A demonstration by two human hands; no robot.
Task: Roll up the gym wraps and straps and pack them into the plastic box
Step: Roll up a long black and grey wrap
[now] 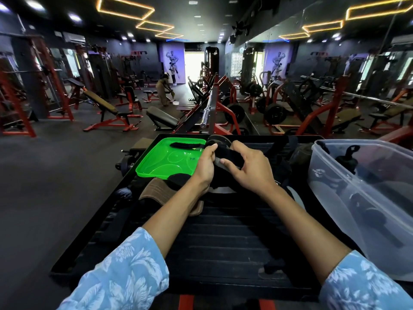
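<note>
Both hands hold one black strap (230, 154) above the black ribbed platform (223, 242). My left hand (206, 163) pinches its left end, fingers curled round it. My right hand (248, 168) grips the strap from the right, thumb pressed on a grey part of it. The clear plastic box (362, 198) stands at the right, with dark rolled items visible through its wall. Another black strap (186, 145) lies on the green lid (165, 162) just left of my hands.
A brown padded belt (163, 193) lies under my left wrist, among other dark gear on the platform. A small black piece (273, 267) lies near the front. Gym benches and red machines fill the floor beyond; a person stands far off near the doorway.
</note>
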